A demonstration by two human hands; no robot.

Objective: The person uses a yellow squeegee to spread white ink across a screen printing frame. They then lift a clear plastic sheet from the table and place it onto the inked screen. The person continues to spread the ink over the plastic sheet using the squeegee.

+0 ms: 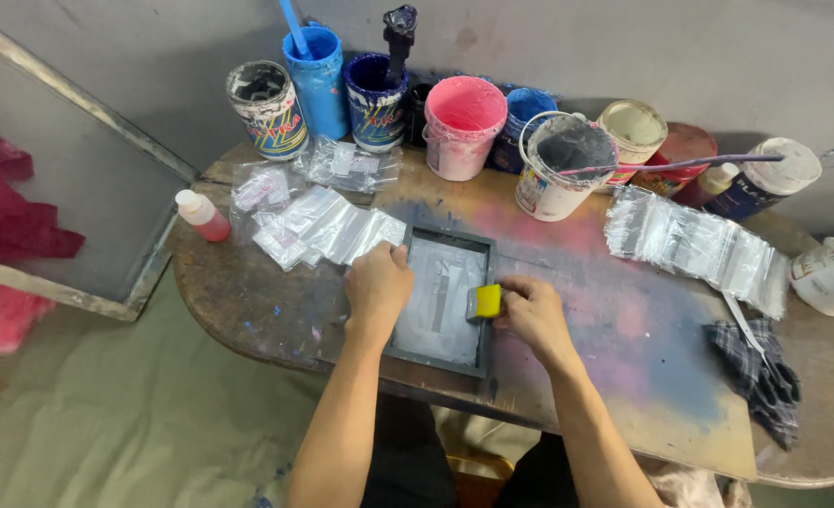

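A small dark-framed printing screen (pixel 484 252) lies on the paint-stained wooden table (pixel 247 301), its mesh coated in grey ink. My left hand (pixel 377 285) rests fist-like on the screen's left frame edge, pressing it down. My right hand (pixel 532 310) grips a small yellow squeegee (pixel 485 301) set against the mesh near the right side of the frame. Both forearms reach in from the bottom of the view.
Several paint tubs stand along the back: blue (pixel 315 80), pink (pixel 462 124), white with grey ink (pixel 563 165). Clear plastic bags lie in piles at left (pixel 327 226) and right (pixel 694 246). A red-filled bottle (pixel 202 216), a checked rag (pixel 755 372) and a large leaning screen frame (pixel 78 226) surround the work spot.
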